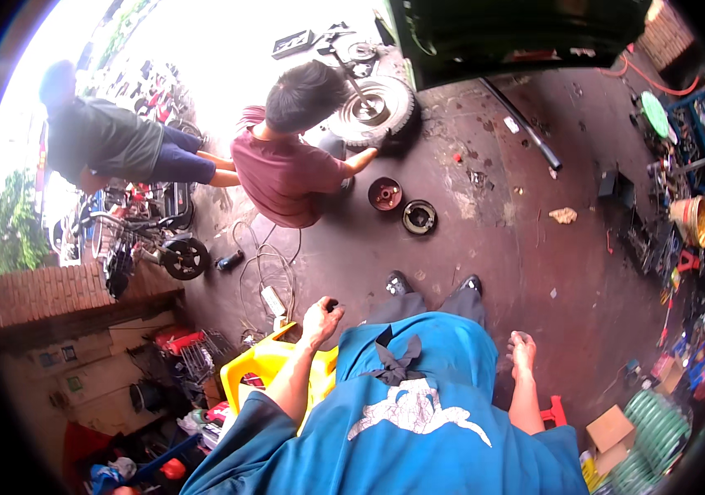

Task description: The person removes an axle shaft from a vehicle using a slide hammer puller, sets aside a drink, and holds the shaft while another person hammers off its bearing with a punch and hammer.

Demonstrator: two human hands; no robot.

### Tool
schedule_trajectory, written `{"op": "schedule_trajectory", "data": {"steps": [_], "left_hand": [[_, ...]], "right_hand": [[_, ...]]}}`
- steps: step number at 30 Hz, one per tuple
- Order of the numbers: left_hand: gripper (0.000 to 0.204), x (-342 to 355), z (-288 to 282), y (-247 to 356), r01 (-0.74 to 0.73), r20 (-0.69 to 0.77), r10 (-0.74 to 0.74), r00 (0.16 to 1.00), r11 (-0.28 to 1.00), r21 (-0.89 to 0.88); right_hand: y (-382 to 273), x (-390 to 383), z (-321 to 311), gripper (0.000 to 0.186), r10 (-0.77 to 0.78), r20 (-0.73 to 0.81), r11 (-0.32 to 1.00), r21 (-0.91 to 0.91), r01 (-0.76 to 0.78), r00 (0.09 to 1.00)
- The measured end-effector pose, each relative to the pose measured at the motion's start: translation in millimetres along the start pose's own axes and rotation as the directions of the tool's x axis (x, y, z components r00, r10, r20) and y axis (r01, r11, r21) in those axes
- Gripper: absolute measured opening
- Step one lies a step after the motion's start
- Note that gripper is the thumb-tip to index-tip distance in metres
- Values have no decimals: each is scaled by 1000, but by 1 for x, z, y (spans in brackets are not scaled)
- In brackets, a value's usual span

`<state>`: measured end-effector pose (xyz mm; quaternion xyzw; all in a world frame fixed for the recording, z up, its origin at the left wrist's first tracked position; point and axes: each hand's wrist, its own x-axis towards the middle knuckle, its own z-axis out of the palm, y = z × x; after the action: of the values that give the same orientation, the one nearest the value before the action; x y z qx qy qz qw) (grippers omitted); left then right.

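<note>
My left hand [319, 323] hovers above the floor beside a yellow plastic chair [247, 363]. Its fingers are curled around something small and dark, too small to name. On the other side of my teal clothing, my right hand [522, 351] hangs with loosely bent fingers and nothing visible in them. Ahead on the floor lie a reddish-brown brake drum [385, 194] and a dark round brake plate [419, 217]. Beyond them, a co-worker in a maroon shirt [282, 177] crouches with one hand at a wheel with a tyre [381, 111].
Another person [113, 140] stands at the far left near a parked motorbike [154, 239]. A cable with a power strip [272, 301] lies left of my feet. A black bar [526, 128] lies under a dark green vehicle panel [518, 37]. Tools and coiled green hose [654, 429] line the right side.
</note>
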<state>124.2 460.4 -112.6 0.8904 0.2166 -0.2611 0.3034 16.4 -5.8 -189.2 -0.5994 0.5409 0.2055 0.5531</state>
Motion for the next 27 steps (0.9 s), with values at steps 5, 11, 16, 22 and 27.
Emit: {"op": "schedule_trajectory", "data": {"steps": [5, 11, 16, 22, 27], "left_hand": [[40, 8, -13, -44, 91, -26, -91, 996, 996, -9], [39, 19, -21, -60, 135, -44, -136, 990, 990, -33], [38, 17, -22, -21, 187, -85, -199, 976, 973, -135], [37, 4, -10, 0, 254, -112, -267, 957, 960, -120], [35, -12, 0, 18, 340, -133, -369, 920, 920, -195]], "right_hand": [[-26, -8, 38, 32, -96, 31, 995, -22, 96, 995], [-18, -2, 58, 30, -46, 60, 995, -85, 51, 997], [6, 48, 34, 29, 15, 47, 977, -212, -5, 999], [-105, 55, 36, 21, -18, 74, 990, -141, 29, 997], [-167, 75, 43, 20, -117, 135, 983, -126, 134, 984]]}}
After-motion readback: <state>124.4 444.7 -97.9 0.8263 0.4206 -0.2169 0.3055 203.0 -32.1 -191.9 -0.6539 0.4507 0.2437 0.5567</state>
